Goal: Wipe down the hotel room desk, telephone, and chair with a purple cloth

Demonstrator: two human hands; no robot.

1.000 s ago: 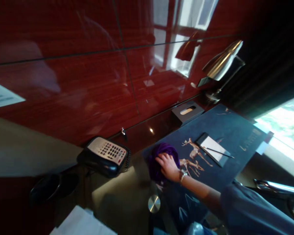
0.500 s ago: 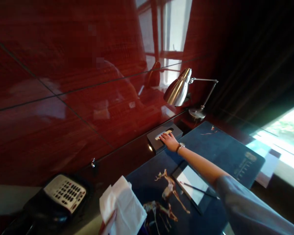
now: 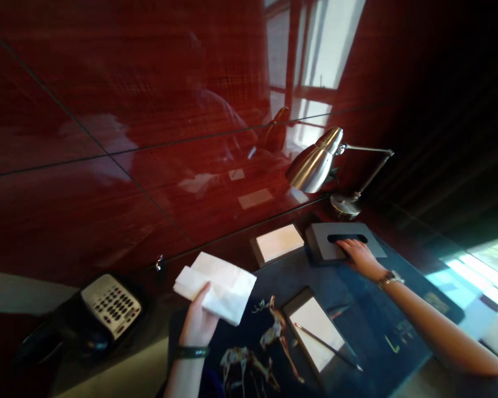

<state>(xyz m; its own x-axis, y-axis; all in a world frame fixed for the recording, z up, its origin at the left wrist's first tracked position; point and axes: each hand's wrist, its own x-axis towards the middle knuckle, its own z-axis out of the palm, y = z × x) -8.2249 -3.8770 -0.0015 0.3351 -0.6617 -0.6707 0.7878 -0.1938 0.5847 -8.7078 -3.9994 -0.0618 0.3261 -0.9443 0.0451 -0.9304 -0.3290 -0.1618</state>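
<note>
Left hand [image 3: 199,323] raised over the near edge of the table [image 3: 120,365], fingers pinched on a folded white tissue [image 3: 216,286]; the sheet is held by its lower edge so most of it stands free above the fingers, clear of the surface. Right hand [image 3: 357,255] reaches far forward, laid flat on the dark tissue box cover [image 3: 336,243], fingertips at the rim of its oval slot; whether it grips the cover or merely presses on it cannot be told. The cover sits askew on the dark desk mat [image 3: 365,309], apart from a dark tray with a white tissue stack [image 3: 279,243] just left of that hand, so the stack lies exposed. Nearer than the right hand, below the forearm, a notepad [image 3: 317,331] in a dark holder with a pencil [image 3: 327,347] lying across it. Gold deer figures [image 3: 274,337] on the mat lie right of the left hand. Beyond the right hand, a brushed-metal desk lamp [image 3: 315,165] stands by the glossy red wall panel [image 3: 108,110]. A telephone [image 3: 108,307] sits left of the left hand, within easy reach.
</note>
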